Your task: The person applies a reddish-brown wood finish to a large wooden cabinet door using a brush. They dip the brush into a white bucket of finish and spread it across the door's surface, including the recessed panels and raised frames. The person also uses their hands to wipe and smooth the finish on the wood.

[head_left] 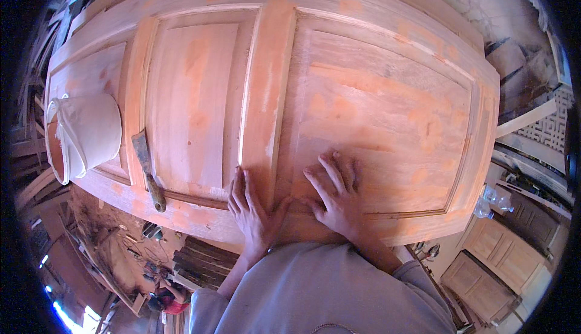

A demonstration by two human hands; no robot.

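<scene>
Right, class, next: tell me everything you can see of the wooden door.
The door looks like bare, pinkish wood blotched with orange patches. Frame strips border three visible panels, the largest at the right. It lies flat, face up, before the person, its length running left to right. A white bucket and a scraper rest toward its left end. The left hand and right hand both rest on its near side.

The door (264, 95) lies flat and crosswise, panelled face up. Uneven orange patches mottle its pale, pinkish wood.
</scene>
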